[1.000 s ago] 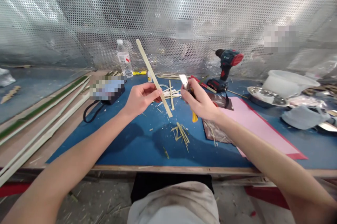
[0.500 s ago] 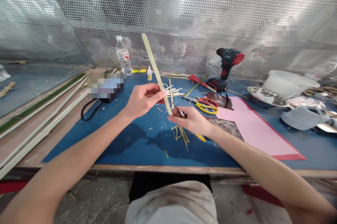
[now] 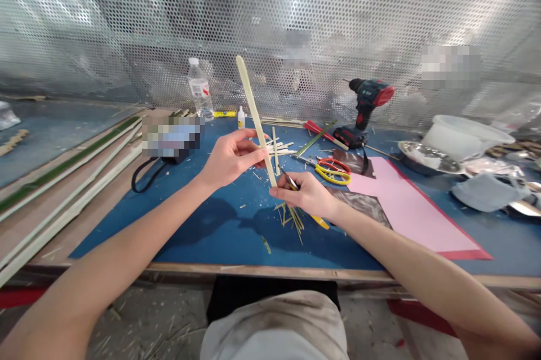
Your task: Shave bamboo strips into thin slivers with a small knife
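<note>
My left hand (image 3: 232, 158) grips a long, pale bamboo strip (image 3: 255, 112) near its lower part, holding it almost upright with the top end pointing up and away. My right hand (image 3: 302, 195) is shut on a yellow-handled utility knife (image 3: 320, 222), whose metal blade (image 3: 291, 181) sits close to the strip's lower end. The fingers of my right hand touch or nearly touch the strip. Thin bamboo shavings (image 3: 291, 218) lie on the mat below my right hand.
A blue cutting mat (image 3: 203, 225) covers the bench, with a pink sheet (image 3: 406, 208) on its right. Orange-handled scissors (image 3: 333, 171), a cordless drill (image 3: 367, 101), a water bottle (image 3: 199, 89) and a steel tray (image 3: 426, 157) stand beyond. Long bamboo strips (image 3: 71, 180) lie at left.
Since the oldest frame, my right hand has dropped to the strip's lower end with the knife, uncovering the scissors. The strip now stands more upright. The last half second shows little movement.
</note>
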`<state>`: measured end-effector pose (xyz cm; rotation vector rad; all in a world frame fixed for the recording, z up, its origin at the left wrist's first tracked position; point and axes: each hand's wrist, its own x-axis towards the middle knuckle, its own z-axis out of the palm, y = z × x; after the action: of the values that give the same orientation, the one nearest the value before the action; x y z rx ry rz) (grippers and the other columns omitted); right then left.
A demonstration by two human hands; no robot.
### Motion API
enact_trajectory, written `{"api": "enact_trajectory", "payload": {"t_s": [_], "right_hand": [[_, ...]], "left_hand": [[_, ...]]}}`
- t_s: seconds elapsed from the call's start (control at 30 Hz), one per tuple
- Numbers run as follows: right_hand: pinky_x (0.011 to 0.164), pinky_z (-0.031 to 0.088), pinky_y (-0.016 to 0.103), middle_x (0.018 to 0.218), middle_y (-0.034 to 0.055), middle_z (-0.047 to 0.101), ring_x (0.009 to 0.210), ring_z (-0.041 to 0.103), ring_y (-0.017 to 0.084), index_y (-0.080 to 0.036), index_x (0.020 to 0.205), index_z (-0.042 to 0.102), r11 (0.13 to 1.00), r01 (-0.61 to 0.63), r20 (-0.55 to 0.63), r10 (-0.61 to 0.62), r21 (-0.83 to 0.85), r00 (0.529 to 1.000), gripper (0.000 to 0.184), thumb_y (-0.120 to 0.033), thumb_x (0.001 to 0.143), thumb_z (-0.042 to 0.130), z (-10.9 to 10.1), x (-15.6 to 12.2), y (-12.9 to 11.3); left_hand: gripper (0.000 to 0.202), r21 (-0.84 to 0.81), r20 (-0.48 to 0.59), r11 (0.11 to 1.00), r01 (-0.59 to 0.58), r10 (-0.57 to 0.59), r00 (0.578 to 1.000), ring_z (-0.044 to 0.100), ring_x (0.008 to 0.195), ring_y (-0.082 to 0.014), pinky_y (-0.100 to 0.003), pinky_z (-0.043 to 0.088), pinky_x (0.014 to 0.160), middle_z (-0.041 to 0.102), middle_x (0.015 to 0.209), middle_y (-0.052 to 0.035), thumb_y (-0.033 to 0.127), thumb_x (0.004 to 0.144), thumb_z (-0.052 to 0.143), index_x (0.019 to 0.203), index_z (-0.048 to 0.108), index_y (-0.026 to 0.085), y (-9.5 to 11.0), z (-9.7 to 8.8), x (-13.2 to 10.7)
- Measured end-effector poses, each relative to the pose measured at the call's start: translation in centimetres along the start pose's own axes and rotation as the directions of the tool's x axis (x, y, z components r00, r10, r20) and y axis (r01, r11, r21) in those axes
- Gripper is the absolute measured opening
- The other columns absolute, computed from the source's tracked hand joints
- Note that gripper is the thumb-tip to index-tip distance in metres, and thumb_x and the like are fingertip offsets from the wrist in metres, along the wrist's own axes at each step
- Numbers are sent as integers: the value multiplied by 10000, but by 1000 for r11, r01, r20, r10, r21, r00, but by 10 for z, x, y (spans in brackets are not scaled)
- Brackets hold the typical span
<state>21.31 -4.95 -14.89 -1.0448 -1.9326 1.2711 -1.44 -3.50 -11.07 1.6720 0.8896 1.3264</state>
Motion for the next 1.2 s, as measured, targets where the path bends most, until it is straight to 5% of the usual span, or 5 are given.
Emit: {"api": "enact_trajectory", "payload": {"t_s": [0.3,0.63,0.93,1.2], "right_hand": [[508,298,255,570,-73,504,532,390,83,-206,740,578,1000,-3,15,3,-2,1000,409,-524,819,822,0,1,4],[506,314,255,595,-66,482,547,402,87,-210,754,577,999,-50,56,50,-9,997,437,-579,830,799,0,3,11],[511,334,250,599,-63,504,557,427,94,-215,764,567,997,-71,87,70,9,994,437,-566,798,826,0,2,11],[504,330,245,616,-54,506,561,421,93,-213,777,578,996,-92,76,92,-7,993,457,-613,818,795,-1,2,12]], "left_hand": [[349,-21,-97,1000,24,-25,995,777,747,-198,-294,661,693,813,868,-70,502,838,828,962,812,176,2,-1,3],[368,-74,-234,997,-28,10,972,765,792,-187,-284,666,705,818,908,-76,515,815,847,999,855,197,0,-9,9],[311,-74,-228,997,-7,-10,974,747,720,-170,-281,663,684,796,824,-62,478,795,875,937,861,202,-2,-9,10],[382,-185,-256,983,0,-48,966,757,829,-168,-266,656,727,806,983,-61,390,723,933,1055,844,222,-5,-19,16]]}}
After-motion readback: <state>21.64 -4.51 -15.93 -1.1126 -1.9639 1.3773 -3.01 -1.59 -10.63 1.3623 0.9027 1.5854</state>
